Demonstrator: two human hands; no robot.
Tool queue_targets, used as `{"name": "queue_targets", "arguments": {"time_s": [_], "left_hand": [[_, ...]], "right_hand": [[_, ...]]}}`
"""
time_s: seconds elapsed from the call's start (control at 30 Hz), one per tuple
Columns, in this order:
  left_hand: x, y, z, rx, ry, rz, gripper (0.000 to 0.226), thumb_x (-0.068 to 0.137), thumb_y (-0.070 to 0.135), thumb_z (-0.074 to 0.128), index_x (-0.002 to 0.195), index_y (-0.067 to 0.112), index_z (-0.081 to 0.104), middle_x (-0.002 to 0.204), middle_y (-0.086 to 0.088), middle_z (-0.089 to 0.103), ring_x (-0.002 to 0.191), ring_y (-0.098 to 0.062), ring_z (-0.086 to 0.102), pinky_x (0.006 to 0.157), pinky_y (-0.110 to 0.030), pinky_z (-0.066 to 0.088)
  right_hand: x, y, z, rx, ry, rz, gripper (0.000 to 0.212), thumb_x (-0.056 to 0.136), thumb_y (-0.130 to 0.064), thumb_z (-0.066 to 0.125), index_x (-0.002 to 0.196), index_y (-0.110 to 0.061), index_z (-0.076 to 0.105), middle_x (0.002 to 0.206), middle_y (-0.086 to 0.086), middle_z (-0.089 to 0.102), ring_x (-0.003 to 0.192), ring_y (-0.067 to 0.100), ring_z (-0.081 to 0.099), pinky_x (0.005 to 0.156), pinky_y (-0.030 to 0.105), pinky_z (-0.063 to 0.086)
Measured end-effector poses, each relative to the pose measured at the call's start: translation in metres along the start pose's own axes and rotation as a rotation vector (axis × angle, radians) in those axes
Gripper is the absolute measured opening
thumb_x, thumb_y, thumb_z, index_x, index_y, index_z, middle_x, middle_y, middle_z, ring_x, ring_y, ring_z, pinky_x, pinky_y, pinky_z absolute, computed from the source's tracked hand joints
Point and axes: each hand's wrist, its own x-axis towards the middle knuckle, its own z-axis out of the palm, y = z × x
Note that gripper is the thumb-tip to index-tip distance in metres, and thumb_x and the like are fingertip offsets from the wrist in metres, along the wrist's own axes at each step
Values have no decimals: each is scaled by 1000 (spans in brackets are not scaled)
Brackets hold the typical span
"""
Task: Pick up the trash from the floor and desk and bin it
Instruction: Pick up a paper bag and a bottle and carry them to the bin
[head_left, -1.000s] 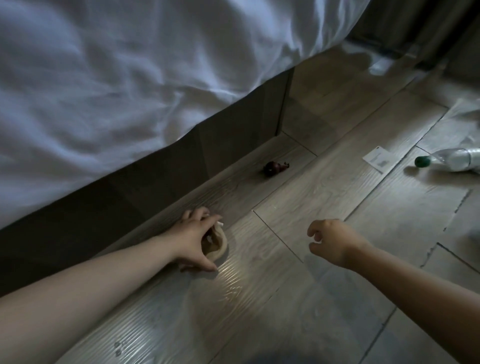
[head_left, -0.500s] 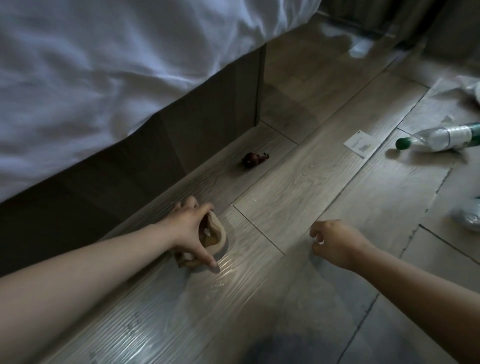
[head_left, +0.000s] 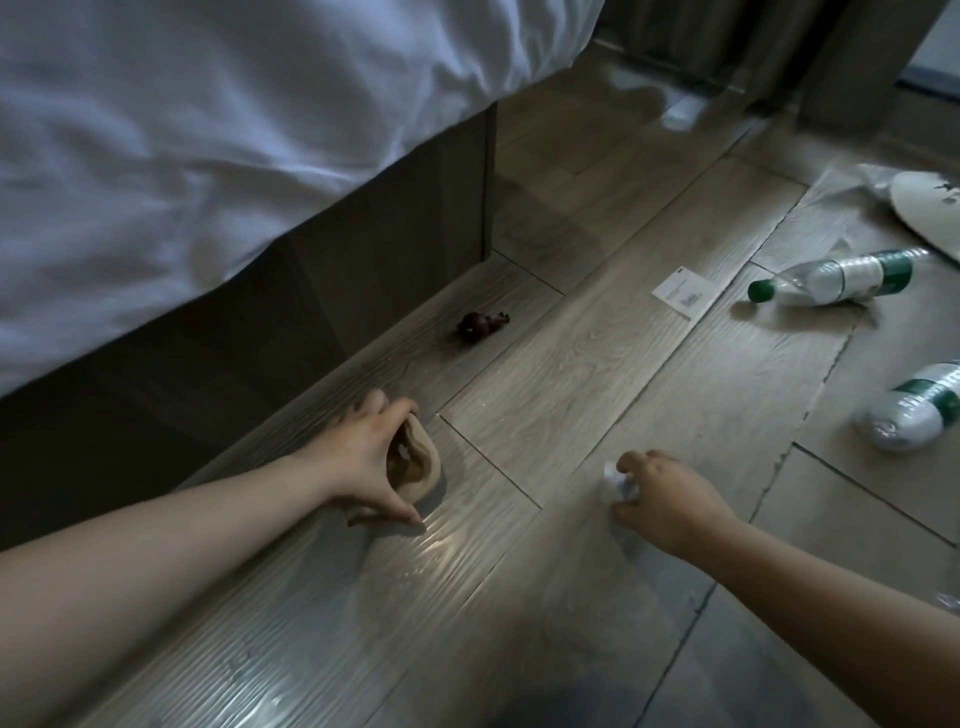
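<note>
1. Pinch the brown peel (head_left: 418, 465) gently with the left hand (head_left: 363, 457), fingers and thumb curled round it, down on the floor (head_left: 571, 389) beside the bed (head_left: 208, 130).
2. Lift straight up so no bits drop.
3. Squeeze the white paper ball (head_left: 615, 486) in the right hand (head_left: 670, 499), fingers curled on it.
4. Next, go for the dark red scrap (head_left: 480, 325) close by.

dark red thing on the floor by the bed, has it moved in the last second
No. The dark red thing lies on the same plank, just out from the bed base corner; only the camera shifted.
</note>
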Motion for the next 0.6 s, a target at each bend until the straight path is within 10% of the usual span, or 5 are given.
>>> {"name": "queue_targets", "arguments": {"time_s": [0.23, 0.6], "left_hand": [[62, 30, -48, -14, 109, 75, 116, 40, 64, 85, 134, 38, 22, 134, 2, 22, 123, -26, 36, 100, -39, 40], [150, 63, -58, -22, -165, -45, 130, 42, 63, 85, 149, 37, 16, 158, 4, -20, 147, -31, 5, 115, -43, 26]], "right_hand": [[10, -1, 9, 17, 51, 15, 57, 82, -42, 69, 128, -16, 46, 122, 7, 49, 107, 25, 56, 83, 31, 46], [23, 18, 15, 125, 94, -39, 48, 86, -29, 65, 129, -19, 47, 126, 5, 47, 111, 23, 54, 89, 30, 45]]}}
